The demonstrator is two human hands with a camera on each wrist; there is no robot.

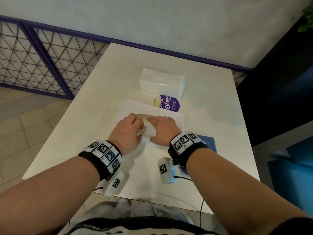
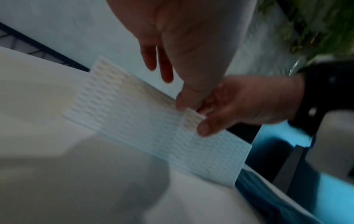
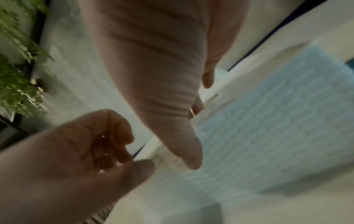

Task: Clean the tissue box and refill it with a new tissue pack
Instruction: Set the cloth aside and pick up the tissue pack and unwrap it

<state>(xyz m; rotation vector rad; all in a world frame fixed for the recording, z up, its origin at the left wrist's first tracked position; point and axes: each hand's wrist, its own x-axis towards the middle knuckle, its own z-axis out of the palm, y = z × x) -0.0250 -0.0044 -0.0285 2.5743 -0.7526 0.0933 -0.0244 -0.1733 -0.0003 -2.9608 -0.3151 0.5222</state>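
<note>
A white textured tissue box (image 1: 128, 107) lies flat on the white table (image 1: 211, 102), with a beige slot (image 1: 143, 115) along its top. Both hands hover over its near half. My right hand (image 1: 157, 128) pinches a small textured white piece (image 2: 191, 119) at the slot between thumb and fingers. My left hand (image 1: 135, 126) sits beside it with loosely curled fingers, and its thumb (image 2: 184, 100) touches the same spot. A wrapped white tissue pack (image 1: 162, 82) lies behind the box. The wrist views are blurred.
A purple canister (image 1: 169, 103) labelled in white lies on its side between the box and the pack. A blue cloth (image 1: 209, 141) lies by my right wrist. A purple-framed mesh fence (image 1: 42, 56) stands to the left, and a blue seat (image 1: 291, 167) to the right.
</note>
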